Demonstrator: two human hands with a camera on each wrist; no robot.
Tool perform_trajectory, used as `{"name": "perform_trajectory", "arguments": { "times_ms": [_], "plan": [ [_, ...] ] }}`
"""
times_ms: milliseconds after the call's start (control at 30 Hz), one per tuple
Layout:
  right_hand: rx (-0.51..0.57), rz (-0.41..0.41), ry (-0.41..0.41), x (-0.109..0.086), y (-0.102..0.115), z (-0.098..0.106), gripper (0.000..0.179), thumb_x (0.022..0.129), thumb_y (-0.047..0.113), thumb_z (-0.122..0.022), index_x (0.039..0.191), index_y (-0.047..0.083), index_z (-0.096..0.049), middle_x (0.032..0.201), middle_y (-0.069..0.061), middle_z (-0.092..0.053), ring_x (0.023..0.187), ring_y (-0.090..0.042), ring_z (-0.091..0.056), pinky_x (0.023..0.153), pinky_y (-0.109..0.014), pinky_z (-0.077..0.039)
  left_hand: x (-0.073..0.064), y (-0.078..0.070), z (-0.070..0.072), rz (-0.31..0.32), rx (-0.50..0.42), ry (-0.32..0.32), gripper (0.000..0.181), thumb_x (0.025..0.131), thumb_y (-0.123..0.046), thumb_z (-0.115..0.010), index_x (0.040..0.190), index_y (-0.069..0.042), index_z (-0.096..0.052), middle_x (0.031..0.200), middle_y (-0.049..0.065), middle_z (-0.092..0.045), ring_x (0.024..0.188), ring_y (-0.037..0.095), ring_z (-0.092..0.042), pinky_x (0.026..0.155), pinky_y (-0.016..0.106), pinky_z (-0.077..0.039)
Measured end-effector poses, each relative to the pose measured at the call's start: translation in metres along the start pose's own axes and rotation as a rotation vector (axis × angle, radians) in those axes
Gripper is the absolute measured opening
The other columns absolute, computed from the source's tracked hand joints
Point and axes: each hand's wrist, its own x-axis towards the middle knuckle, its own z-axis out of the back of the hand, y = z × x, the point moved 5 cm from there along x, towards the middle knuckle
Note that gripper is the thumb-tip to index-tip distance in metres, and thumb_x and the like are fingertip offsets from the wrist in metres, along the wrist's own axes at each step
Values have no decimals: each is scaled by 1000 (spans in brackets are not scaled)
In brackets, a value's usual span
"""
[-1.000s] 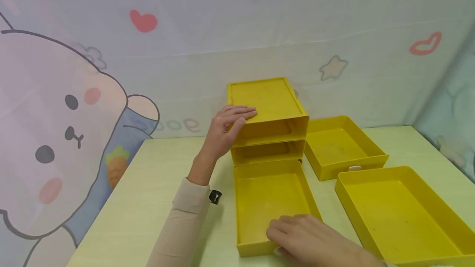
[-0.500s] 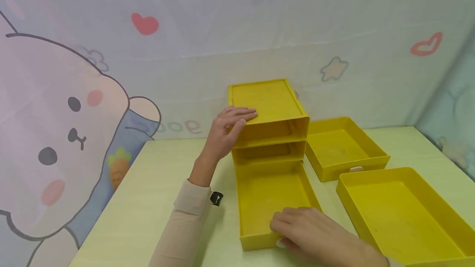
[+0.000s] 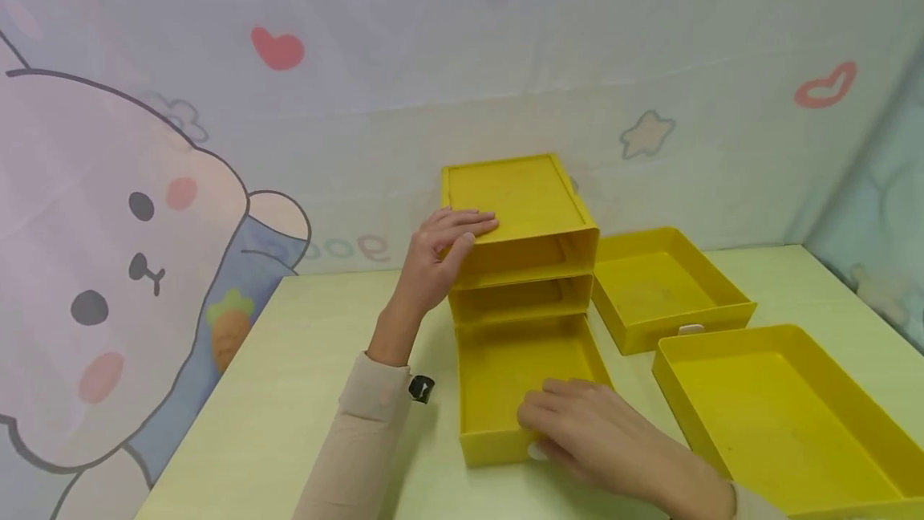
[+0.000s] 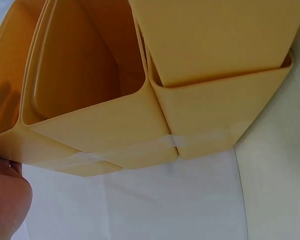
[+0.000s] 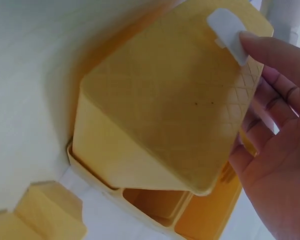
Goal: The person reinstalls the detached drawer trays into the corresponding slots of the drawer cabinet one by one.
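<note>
A yellow drawer cabinet (image 3: 516, 191) stands on the table against the back cloth, with its two upper slots hollow. My left hand (image 3: 431, 262) rests on its top at the left front corner, fingers straight and thumb by the front edge. The bottom drawer (image 3: 494, 375) sticks well out of the lowest slot and holds nothing. My right hand (image 3: 595, 438) grips its front wall, with the fingers over the rim. In the right wrist view the thumb presses the drawer's white handle (image 5: 227, 34).
Two more yellow drawers lie on the pale table (image 3: 289, 416) to the right: one farther drawer (image 3: 653, 283) beside the cabinet and one nearer drawer (image 3: 787, 424). Behind hangs a printed cloth (image 3: 404, 71). Clear tape (image 4: 172, 141) runs along the cabinet's side.
The bottom drawer has slid back, deeper into the cabinet, and my right hand has moved forward with it. My left hand has stayed on the cabinet top.
</note>
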Motion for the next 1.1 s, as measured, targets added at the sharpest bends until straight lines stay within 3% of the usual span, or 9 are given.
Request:
{"name": "perform_trajectory", "arguments": {
  "times_ms": [300,633,833,1100],
  "plan": [
    [-38,-28,-44,8,-5,0,30,86,13,-85,92,23,-57,82,16,-44,77,-6,-41,69,-22,-39,-2,0,2,-2,-18,-13,32,108,-11,-53,126,-6,-79,132,11,-74,129,29,-60,127,47,-31],
    [-113,-165,-61,22,-18,-1,29,80,13,-90,94,23,-66,86,14,-59,80,-11,-53,85,-38,-45,-3,1,-1,4,-29,-22,31,109,-10,-53,126,-6,-79,132,11,-75,129,29,-60,127,45,-31],
    [-88,-263,-70,23,-24,-6,29,81,11,-91,99,21,-71,95,11,-64,87,-12,-53,79,-34,-41,-5,0,0,22,-29,-24,32,109,-11,-53,126,-7,-79,132,10,-75,129,28,-60,128,45,-29],
    [-57,-338,-168,23,-32,-12,30,77,8,-94,96,16,-73,95,8,-58,88,-14,-48,81,-35,-36,-2,-2,0,11,-28,-6,32,109,-11,-53,127,-7,-79,133,11,-74,131,29,-60,128,45,-30]
  ]
}}
